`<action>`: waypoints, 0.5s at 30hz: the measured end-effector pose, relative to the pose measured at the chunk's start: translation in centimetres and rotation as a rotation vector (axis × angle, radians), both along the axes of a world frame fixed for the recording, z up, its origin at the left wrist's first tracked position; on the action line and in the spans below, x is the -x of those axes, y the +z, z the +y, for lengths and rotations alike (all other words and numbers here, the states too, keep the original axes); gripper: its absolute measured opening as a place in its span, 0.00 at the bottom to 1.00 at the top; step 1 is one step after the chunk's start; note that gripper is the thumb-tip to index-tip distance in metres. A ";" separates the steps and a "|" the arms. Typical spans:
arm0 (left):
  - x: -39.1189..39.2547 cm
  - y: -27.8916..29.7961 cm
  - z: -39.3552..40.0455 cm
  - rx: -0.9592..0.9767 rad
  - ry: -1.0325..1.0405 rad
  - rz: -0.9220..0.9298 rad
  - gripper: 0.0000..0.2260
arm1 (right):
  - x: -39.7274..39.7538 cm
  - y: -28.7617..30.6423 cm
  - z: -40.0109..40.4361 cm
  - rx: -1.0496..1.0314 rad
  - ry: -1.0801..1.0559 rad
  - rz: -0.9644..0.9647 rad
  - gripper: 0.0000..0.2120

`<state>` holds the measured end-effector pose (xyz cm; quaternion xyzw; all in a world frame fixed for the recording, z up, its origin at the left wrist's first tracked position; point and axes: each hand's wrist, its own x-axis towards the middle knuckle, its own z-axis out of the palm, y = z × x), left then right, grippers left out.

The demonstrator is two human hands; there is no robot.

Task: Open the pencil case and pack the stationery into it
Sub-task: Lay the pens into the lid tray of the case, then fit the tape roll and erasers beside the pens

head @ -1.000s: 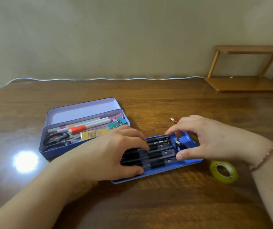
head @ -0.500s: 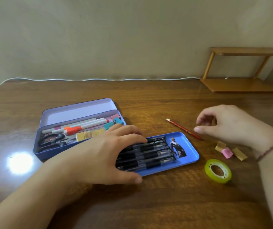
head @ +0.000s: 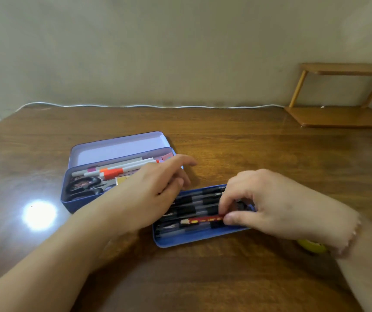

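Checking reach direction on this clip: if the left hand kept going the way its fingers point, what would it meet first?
The left hand points away and rightward, past the pencil case corner. Beyond it only bare table shows, so the way looks free, though depth is uncertain.

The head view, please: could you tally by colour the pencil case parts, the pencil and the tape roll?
Blue: 2, the blue metal case base and the blue shallow metal tray
Lilac: 1, the lilac metal lid
Red: 1, the red wooden pencil
Yellow-green: 1, the yellow-green tape roll
Total: 5

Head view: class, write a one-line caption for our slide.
Right hand lays a red pencil onto black pens in the blue tray; left hand hovers beside it.
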<state>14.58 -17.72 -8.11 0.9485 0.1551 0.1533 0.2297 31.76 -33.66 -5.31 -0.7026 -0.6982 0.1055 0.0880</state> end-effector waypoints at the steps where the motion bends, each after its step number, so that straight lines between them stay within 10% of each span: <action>1: 0.0 0.0 -0.1 -0.011 -0.007 0.003 0.16 | 0.4 -0.2 0.2 0.001 0.023 -0.020 0.06; 12: 0.0 0.1 -0.2 -0.082 -0.185 0.171 0.24 | -4.3 2.0 -2.0 -0.267 -0.234 0.113 0.03; 15: 0.1 0.0 -0.6 -0.083 -0.202 0.161 0.29 | -5.3 3.8 -4.2 -0.154 -0.329 0.165 0.15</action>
